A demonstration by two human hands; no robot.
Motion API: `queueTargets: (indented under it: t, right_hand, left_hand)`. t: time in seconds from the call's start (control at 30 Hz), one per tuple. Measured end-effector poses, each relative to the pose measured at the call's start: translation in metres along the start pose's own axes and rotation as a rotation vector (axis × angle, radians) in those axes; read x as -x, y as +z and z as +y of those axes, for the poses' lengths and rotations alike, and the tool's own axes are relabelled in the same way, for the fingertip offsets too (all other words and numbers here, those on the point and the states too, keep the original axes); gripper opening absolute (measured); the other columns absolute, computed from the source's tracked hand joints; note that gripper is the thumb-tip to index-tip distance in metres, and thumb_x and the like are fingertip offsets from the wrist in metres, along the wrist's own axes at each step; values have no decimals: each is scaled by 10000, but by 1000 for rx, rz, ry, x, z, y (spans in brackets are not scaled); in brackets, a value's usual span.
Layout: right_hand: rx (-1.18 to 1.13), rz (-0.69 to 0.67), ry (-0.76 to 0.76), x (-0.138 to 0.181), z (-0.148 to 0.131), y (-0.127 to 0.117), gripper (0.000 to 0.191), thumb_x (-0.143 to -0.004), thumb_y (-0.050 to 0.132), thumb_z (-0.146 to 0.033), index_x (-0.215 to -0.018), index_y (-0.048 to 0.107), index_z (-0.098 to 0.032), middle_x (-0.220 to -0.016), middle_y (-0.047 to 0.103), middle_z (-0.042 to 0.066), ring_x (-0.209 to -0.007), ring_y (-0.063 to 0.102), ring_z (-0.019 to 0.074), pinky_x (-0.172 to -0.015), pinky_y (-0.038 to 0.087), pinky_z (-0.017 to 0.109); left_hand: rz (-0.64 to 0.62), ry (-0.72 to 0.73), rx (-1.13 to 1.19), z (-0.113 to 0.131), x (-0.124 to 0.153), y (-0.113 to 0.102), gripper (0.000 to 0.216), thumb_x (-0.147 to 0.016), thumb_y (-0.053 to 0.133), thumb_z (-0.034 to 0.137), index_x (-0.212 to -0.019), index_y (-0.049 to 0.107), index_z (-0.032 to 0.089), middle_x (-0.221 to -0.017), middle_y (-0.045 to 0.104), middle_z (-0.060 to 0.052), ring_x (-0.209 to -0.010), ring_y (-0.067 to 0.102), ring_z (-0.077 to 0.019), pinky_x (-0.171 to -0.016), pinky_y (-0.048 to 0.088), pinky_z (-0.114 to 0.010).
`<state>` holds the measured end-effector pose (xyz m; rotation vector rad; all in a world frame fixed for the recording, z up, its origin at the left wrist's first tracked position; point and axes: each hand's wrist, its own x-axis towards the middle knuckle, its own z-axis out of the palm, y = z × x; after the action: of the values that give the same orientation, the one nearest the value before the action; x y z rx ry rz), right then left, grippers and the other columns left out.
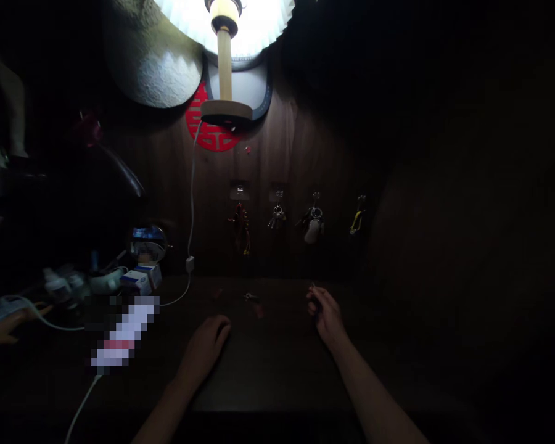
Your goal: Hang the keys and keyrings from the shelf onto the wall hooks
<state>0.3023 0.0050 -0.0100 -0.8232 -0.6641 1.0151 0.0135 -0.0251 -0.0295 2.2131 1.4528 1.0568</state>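
My left hand (209,339) rests palm down on the dark tabletop, loosely curved, its thumb a little apart from the fingers and nothing visible in it. My right hand (324,313) is raised slightly at the back right of the table. Its fingertips are pinched together on a small, pale thing (313,286), too dim and tiny to name. Between the hands, farther back, lies a small metal object (248,297) that looks like a key or clip. Beside it is a dull reddish piece (259,311), and a second reddish piece (217,294) lies to the left.
A lit lamp (226,68) hangs on the wooden wall, its cord running down to the table. Several key sets (277,216) hang from hooks. At left are small boxes (141,279), bottles (58,285), a round mirror (148,243), a blurred-out pale object (124,333) and another person's hand (2,330).
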Motion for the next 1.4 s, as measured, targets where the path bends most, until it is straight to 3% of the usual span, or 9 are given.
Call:
queueTargets:
  t: [0.13, 0.4, 0.57, 0.67, 0.77, 1.13, 1.4]
  right_hand:
    - [32, -13, 36, -2, -3, -8, 306, -555, 768, -380, -717, 615, -170, -519, 508, -70, -318, 307, 4, -275, 134, 128]
    - [34, 18, -1, -7, -11, -29, 313, -580, 736, -426, -703, 603, -171, -435, 418, -95, -297, 246, 1, -285, 114, 124]
    - [13, 129, -25, -17, -20, -38, 248, -614, 707, -391, -685, 613, -173, -435, 488, -69, -338, 387, 41, -297, 241, 147]
    - [-69, 208, -53, -22, -26, -37, 169, -638, 703, -319, -695, 627, -180, -575, 625, -20, -494, 561, 85, -417, 424, 176]
    - [-167, 204, -66, -26, -34, -34, 112, -662, 698, -267, -727, 637, -199, -678, 674, -9, -632, 631, 117, -550, 506, 218]
    - [-248, 90, 3, -45, -72, -30, 28, -747, 661, -242, -765, 640, -241, -724, 680, -42, -720, 655, 108, -661, 539, 241]
    - [-297, 136, 6, -52, -93, -20, 117, -797, 572, -142, -755, 653, -216, -741, 685, -27, -702, 649, 90, -650, 536, 209]
  left_hand:
    - [-18, -2, 18, -2, -1, 1, 196, -877, 418, 341, -895, 583, 237, -900, 663, -32, -871, 625, -190, -803, 481, -342]
    - [-22, -28, 20, -6, -1, 2, 218, -866, 421, 378, -908, 592, 249, -913, 674, -19, -880, 640, -191, -811, 496, -347]
    - [-27, -48, 11, -9, -3, 3, 246, -856, 409, 401, -894, 600, 251, -917, 683, -19, -888, 644, -199, -820, 500, -358]
    - [-28, -44, 14, -12, -4, 3, 259, -848, 407, 410, -897, 604, 248, -930, 687, -26, -899, 645, -206, -831, 500, -368]
    - [-23, -31, 17, -12, -3, 3, 247, -838, 425, 412, -902, 606, 256, -919, 694, -12, -884, 651, -202, -824, 507, -358]
    - [-40, -50, 10, -12, -4, 2, 249, -838, 415, 410, -907, 600, 258, -930, 692, -13, -893, 651, -205, -825, 507, -361]
    - [-45, -53, 11, -15, -3, 4, 261, -840, 416, 421, -918, 603, 257, -946, 685, -16, -913, 646, -206, -844, 501, -368]
